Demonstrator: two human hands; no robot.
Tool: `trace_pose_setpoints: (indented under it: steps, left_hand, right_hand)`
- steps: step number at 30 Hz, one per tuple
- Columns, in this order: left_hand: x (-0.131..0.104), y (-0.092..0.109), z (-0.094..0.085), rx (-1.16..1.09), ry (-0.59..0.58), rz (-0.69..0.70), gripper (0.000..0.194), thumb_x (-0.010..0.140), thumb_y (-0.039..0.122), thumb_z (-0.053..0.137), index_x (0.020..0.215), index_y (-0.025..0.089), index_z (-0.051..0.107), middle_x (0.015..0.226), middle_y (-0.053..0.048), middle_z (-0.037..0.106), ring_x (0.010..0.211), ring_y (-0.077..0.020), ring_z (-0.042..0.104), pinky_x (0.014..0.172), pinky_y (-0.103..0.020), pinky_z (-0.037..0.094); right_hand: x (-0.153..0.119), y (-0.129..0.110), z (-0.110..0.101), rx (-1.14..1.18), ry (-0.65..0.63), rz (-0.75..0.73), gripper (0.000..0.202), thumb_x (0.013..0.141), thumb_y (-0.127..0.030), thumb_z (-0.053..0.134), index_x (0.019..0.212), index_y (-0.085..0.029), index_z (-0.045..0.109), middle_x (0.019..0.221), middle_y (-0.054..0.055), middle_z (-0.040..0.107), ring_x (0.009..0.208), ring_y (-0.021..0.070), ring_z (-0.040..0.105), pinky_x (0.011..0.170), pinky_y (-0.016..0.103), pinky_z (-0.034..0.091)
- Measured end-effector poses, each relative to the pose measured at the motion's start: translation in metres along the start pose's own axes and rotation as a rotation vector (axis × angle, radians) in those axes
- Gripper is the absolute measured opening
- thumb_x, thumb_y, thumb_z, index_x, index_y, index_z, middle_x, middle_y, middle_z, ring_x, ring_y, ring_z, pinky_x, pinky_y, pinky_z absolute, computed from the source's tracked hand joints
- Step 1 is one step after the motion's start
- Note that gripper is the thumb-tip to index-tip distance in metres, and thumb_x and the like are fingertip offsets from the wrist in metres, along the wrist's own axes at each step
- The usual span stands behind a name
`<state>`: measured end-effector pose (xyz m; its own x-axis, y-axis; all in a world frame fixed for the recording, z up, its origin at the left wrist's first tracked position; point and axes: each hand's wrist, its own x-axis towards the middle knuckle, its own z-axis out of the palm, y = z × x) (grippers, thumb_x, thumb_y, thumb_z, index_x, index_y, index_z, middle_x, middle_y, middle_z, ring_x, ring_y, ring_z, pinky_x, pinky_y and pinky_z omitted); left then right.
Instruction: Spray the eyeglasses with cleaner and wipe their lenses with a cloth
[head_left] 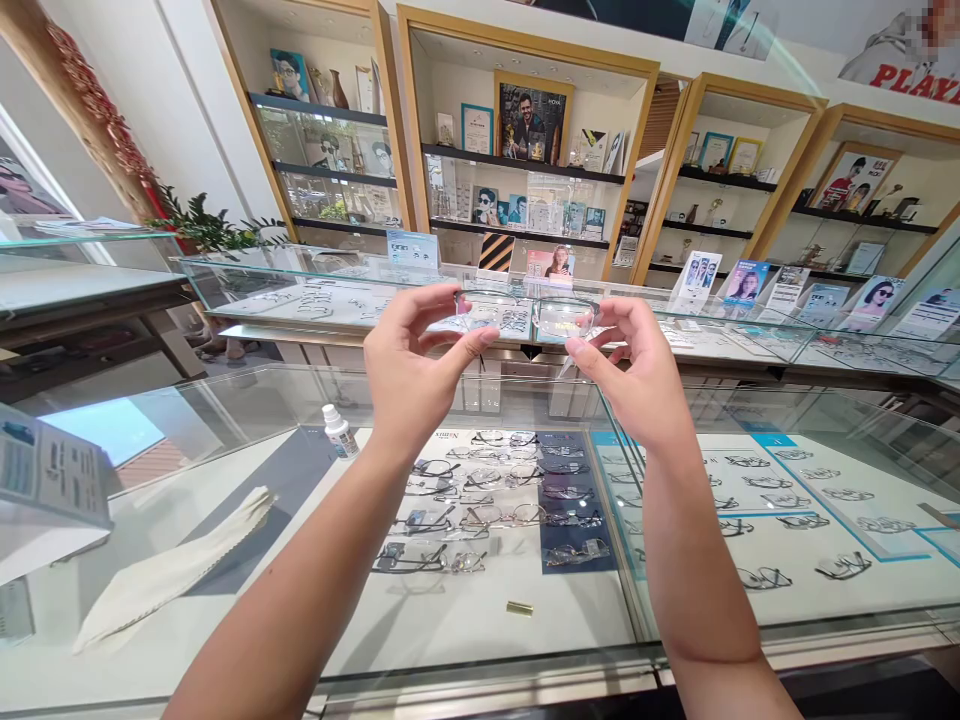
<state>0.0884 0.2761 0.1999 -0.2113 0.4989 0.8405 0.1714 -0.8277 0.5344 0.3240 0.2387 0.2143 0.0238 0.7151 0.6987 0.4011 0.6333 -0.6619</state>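
Observation:
A pair of eyeglasses (566, 302) with a dark upper rim and clear lenses is held up level above the glass counter (285, 400). My left hand (409, 375) pinches its left side between thumb and fingers. On the other side, my right hand (637, 375) grips the right end of the frame the same way. Gold-coloured lettering shows on the right lens. Beneath my hands, several rows of eyeglasses (506, 515) are laid out inside the display case. The temples of the held pair are hard to make out.
On the counter to the left are a cream cloth (180, 570), a small white bottle (340, 435) and a folded card stand (52, 470). More eyeglasses (765, 578) lie in the right-hand case. Another glass showcase (337, 270) runs across, with wooden wall shelves (525, 165) behind.

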Motion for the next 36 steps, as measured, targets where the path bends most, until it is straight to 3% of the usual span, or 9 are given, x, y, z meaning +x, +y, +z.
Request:
trace_pose_setpoints:
  steps: [12,24,30,36]
  left_hand:
    - [0.0003,-0.0026,-0.001,0.085,0.0,0.048,0.047,0.082,0.042,0.094,0.121,0.026,0.075,0.115,-0.007,0.075,0.11,-0.0243,0.075,0.085,-0.036,0.066]
    - [-0.0061,0.0009,-0.0006,0.265,0.013,0.182,0.049,0.086,0.041,0.092,0.128,0.028,0.071,0.126,-0.007,0.073,0.112,-0.0246,0.074,0.088,-0.039,0.063]
    - [-0.0079,0.005,0.0008,0.327,0.047,0.265,0.049,0.085,0.046,0.093,0.125,0.026,0.072,0.119,-0.007,0.075,0.11,-0.0249,0.073,0.086,-0.04,0.061]
    - [-0.0085,0.004,0.0013,0.343,0.043,0.232,0.051,0.085,0.051,0.092,0.124,0.026,0.072,0.119,-0.007,0.075,0.108,-0.0246,0.074,0.086,-0.04,0.061]
  right_hand:
    - [0.0022,0.001,-0.0014,0.105,-0.034,0.087,0.042,0.088,-0.047,0.082,0.122,-0.033,0.061,0.129,0.005,0.069,0.094,0.0202,0.072,0.088,0.044,0.061]
    - [0.0022,0.0038,-0.0046,0.135,-0.11,0.132,0.036,0.093,-0.043,0.078,0.123,-0.032,0.061,0.139,0.006,0.067,0.107,0.0237,0.074,0.099,0.049,0.062]
    - [0.0034,0.0088,-0.0049,0.134,-0.134,0.151,0.037,0.095,-0.044,0.076,0.127,-0.033,0.061,0.142,0.007,0.068,0.114,0.0265,0.073,0.104,0.053,0.061]
    - [0.0028,0.006,-0.0047,0.104,-0.11,0.14,0.034,0.096,-0.044,0.075,0.125,-0.032,0.062,0.138,0.008,0.07,0.115,0.0273,0.073,0.103,0.053,0.059]
